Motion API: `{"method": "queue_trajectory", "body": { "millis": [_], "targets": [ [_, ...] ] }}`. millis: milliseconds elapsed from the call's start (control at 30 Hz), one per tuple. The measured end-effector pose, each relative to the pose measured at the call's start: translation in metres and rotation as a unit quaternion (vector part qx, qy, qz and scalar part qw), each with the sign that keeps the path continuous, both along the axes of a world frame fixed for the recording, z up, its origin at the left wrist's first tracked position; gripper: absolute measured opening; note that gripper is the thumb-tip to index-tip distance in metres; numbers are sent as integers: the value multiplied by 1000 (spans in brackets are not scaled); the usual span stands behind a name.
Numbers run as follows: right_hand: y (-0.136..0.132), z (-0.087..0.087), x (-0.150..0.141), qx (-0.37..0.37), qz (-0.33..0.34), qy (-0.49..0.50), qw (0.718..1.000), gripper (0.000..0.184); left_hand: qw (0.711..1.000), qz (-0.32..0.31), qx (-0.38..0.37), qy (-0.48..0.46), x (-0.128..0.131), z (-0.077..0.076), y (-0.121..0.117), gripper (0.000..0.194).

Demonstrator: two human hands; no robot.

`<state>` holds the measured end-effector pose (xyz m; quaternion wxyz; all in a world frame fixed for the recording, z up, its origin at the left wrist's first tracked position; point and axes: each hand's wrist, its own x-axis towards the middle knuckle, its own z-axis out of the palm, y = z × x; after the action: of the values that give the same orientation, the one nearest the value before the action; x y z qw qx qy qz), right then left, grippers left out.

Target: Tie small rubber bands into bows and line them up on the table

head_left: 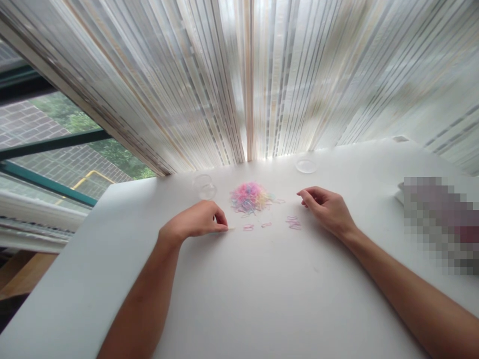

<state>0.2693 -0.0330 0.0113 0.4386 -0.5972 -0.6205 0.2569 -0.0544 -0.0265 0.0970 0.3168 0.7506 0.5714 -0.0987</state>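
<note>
A pile of small pastel rubber bands [250, 198] lies on the white table [262, 299], pink on top with yellow and blue at its edges. My left hand [204, 219] is left of the pile, thumb and forefinger pinched on a pale rubber band [232, 228] at the tabletop. To the right of the pile, my right hand [326, 205] has its fingers curled and pinched together; whether anything is between them cannot be made out. In front of the pile lie a pink rubber band group [248, 228], another small band [266, 225] and several purplish-pink bands [294, 223].
A clear round container [204, 187] stands behind my left hand. Near the curtain [239, 75] lies a clear round lid [306, 166]. A pixelated object [441, 219] is at the right. Beyond the table's left edge is a window [75, 134].
</note>
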Motion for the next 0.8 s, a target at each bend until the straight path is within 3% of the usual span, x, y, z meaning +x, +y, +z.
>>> {"method": "queue_trajectory", "body": {
  "millis": [600, 800],
  "targets": [
    [0, 2, -1, -2, 2, -2, 1000, 37, 1000, -11, 4, 4, 0, -5, 2, 19],
    [-1, 2, 0, -5, 3, -1, 1000, 36, 998, -36, 43, -6, 3, -5, 0, 25]
  ]
}}
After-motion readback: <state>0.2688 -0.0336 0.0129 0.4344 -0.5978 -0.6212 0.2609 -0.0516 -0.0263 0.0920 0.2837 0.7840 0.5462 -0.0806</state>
